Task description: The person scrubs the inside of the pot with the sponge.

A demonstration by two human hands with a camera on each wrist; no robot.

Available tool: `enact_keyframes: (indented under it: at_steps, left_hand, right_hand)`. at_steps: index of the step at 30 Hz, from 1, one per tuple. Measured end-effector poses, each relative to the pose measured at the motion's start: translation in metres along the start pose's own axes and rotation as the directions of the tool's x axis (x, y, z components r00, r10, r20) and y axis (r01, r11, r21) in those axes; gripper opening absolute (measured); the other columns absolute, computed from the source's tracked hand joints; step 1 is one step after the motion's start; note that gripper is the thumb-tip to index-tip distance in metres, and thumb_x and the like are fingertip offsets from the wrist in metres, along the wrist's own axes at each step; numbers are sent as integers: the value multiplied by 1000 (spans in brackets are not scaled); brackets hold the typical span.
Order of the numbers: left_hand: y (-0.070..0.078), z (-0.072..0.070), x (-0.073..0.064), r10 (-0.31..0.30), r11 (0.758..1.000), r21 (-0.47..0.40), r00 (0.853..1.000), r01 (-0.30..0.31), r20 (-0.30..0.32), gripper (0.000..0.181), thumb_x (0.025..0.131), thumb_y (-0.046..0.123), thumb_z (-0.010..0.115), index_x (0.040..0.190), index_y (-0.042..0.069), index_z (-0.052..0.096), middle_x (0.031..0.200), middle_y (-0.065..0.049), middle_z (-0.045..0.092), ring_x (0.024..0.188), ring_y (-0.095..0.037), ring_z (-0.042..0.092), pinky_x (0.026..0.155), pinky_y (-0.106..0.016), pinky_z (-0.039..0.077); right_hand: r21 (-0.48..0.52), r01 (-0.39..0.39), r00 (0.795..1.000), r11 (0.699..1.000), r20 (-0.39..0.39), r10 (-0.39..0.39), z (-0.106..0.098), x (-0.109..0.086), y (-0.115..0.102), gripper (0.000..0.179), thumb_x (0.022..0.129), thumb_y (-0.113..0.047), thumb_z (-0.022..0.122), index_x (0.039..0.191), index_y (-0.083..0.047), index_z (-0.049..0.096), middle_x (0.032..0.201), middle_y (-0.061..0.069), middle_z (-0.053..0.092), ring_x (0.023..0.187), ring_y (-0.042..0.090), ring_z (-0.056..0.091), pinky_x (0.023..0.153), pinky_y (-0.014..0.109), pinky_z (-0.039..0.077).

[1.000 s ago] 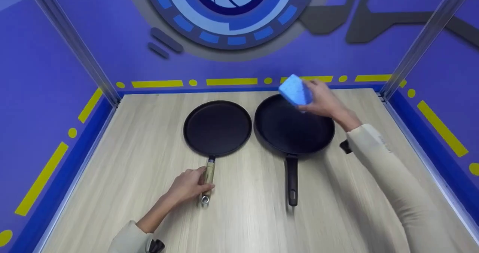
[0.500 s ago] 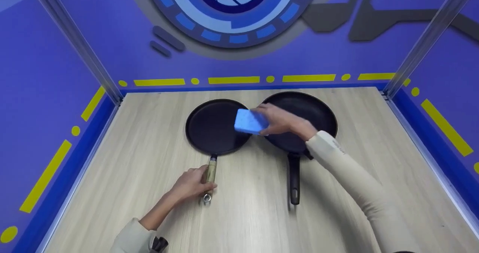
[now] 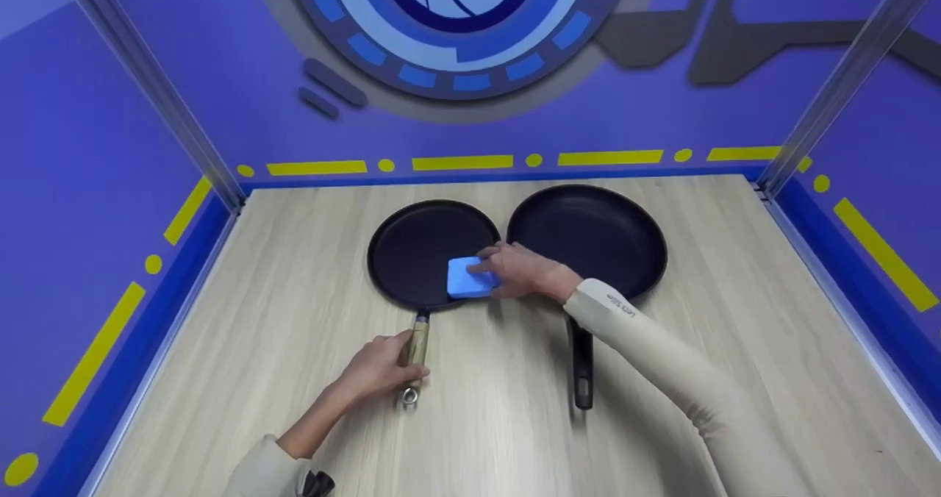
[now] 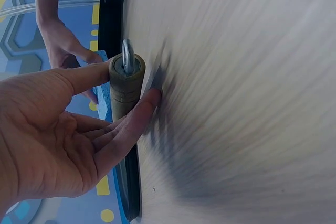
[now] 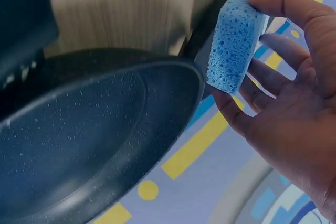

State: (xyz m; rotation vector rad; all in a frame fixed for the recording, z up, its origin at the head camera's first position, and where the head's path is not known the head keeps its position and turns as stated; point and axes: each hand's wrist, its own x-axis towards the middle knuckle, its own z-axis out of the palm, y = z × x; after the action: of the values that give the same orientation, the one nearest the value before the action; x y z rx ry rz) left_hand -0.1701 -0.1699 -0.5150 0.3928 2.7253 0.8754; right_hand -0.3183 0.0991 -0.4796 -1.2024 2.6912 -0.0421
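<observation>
Head view shows two pans (image 3: pixel 408 251) (image 3: pixel 588 232) — left hand (image 3: pixel 378 365) grips one handle (image 3: pixel 420 335), right hand (image 3: pixel 520 269) one sponge (image 3: pixel 463 279)

You get a bright head view, soft shadows on the tabletop (image 3: pixel 485 431), and dimmer, bluish wrist views.

Left fingers (image 4: pixel 126 135) pinch; right fingers (image 5: pixel 231 110) grip, farther forward.

Small pan (image 3: pixel 412 251): lower-right rim behind sponge (image 3: pixel 462 279)
Right sleeve (image 3: pixel 676 359): cut off, head view's bottom right
Emblem (image 3: pixel 457 45): cut off, head view's top
</observation>
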Motion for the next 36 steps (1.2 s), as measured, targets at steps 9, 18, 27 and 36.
enact_keyframes:
  at_steps: [9, 18, 27, 36]
  left_hand:
    - [0, -9, 5, -2, 1000, -19, 1000, 2, -1, 51, 87, 25, 81, 127, -2, 63, 76, -2, 61, 63, -14, 49, 56, -28, 37]
    - [1, -12, 13, -23, 999, -33, 1000, 23, -3, 62, 86, 25, 82, 136, -4, 59, 78, -3, 63, 65, -14, 51, 57, -30, 41]
    - [-1, -6, 3, -82, 994, -73, 997, 82, 8, 75, 86, 27, 83, 145, -7, 50, 86, -7, 68, 69, -14, 52, 59, -29, 41]
    - [1, 0, -2, -53, 996, -73, 999, 53, 9, 77, 88, 29, 81, 148, -6, 48, 70, 3, 52, 58, -11, 41, 50, -25, 30]
  right_hand:
    - [28, 20, 999, 999, 47, -21, 9, 18, -20, 57, 102, -28, 61, 156, -21, 44, 160, 20, 41, 143, 43, 44, 115, 56, 41]
    - [94, 5, 995, 996, 94, -14, 2, 42, -27, 63, 99, -8, 62, 156, -25, 42, 166, 13, 31, 152, 36, 35, 122, 50, 34]
    - [164, 64, 998, 984, -4, -64, 18, 79, -45, 53, 103, -13, 60, 153, -27, 46, 166, 15, 30, 152, 35, 34, 121, 48, 36]
    - [137, -36, 998, 990, -51, 44, 21, 116, -53, 53, 106, -17, 55, 155, -33, 41, 168, 11, 26, 156, 29, 27, 126, 45, 28]
